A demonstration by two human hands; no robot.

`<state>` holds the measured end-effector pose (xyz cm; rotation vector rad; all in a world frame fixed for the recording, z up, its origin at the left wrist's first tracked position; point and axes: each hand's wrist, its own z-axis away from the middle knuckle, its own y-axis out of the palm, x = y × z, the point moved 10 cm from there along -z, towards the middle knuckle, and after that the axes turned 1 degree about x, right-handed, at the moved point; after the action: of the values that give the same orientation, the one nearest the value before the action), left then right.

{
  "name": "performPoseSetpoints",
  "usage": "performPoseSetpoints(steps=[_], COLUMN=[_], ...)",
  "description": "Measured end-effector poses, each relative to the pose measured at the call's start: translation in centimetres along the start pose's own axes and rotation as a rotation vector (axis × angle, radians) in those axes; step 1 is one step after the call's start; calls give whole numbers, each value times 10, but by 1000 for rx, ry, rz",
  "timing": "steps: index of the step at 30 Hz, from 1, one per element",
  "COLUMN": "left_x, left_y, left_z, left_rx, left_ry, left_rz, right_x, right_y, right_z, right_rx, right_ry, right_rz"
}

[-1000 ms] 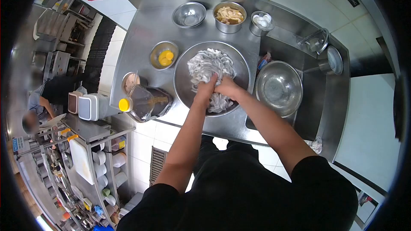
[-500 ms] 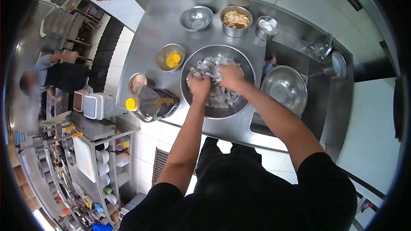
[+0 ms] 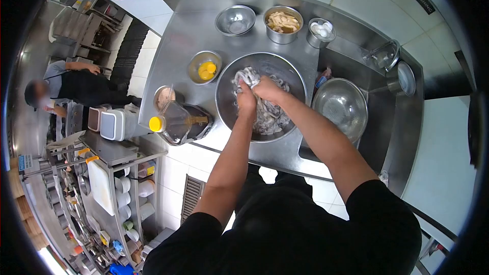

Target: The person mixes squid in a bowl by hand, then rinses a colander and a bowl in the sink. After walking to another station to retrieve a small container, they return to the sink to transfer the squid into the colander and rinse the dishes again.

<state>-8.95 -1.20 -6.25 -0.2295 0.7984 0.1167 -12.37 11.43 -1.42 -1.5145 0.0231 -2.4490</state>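
A large steel bowl on the steel counter holds a heap of greyish-white, stringy pieces that look like squid or octopus. Both hands are inside it, close together near its upper middle. My left hand is closed round a bunch of the pieces, with part of the bunch showing above the fingers. Just to its right, my right hand is closed on the same bunch. Left of the large bowl stands a small bowl with egg yolks. A jug with a yellow cap stands at the counter's left edge.
An empty bowl, a pot of pale pieces and a container of white items line the back. At right, a sink holds a steel bowl. A person stands at far left beyond a shelf rack.
My hands have come closer together, the right one moving left and slightly down, and now grip one bunch. The other person has shifted position and posture.
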Motion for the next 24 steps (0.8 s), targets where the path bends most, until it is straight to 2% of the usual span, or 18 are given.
performPoseSetpoints(steps=[3,4,6,7,8,9,11,13,14,15,16,17,19,20,23,24], left_x=[-6,-4,-30,-34,-43,-46,-52,-45,-41,-32,-21,-16,-32,-38,-13,-19], left_y=[3,3,-1,0,0,-1,5,17,23,26,22,15,1,-4,-3,-5], left_z=[2,-1,-11,-17,-20,-17,-7,-5,2,5,-6,-13,0,7,-28,-35], left_rx=[51,68,109,129,144,97,3,118,173,226,201,140,21,17,65,62], left_ry=[49,44,332,472,645,707,834,557,415,271,189,171,141,62,58,226], left_rz=[-24,10,-243,-370,-279,-323,-415,-208,-109,-10,-115,-127,-150,-216,57,65], right_x=[-9,4,28,27,20,28,2,-16,-21,-35,-51,-67,-44,-32,-29,-12], right_y=[-16,-20,-39,-46,-48,-50,-53,-32,-14,-9,-4,0,0,0,0,-1], right_z=[-4,7,27,24,21,27,18,4,-1,-9,-20,-28,-14,-4,-4,4], right_rx=[-189,-186,-186,-259,-329,-400,-328,-199,-46,-49,-51,-56,-106,-132,-143,-126], right_ry=[16,19,21,-109,-240,-374,-245,-196,-179,-91,-2,83,54,45,-9,-94], right_rz=[245,349,566,649,727,802,543,252,-100,-137,-174,-210,-203,-199,-65,-6])
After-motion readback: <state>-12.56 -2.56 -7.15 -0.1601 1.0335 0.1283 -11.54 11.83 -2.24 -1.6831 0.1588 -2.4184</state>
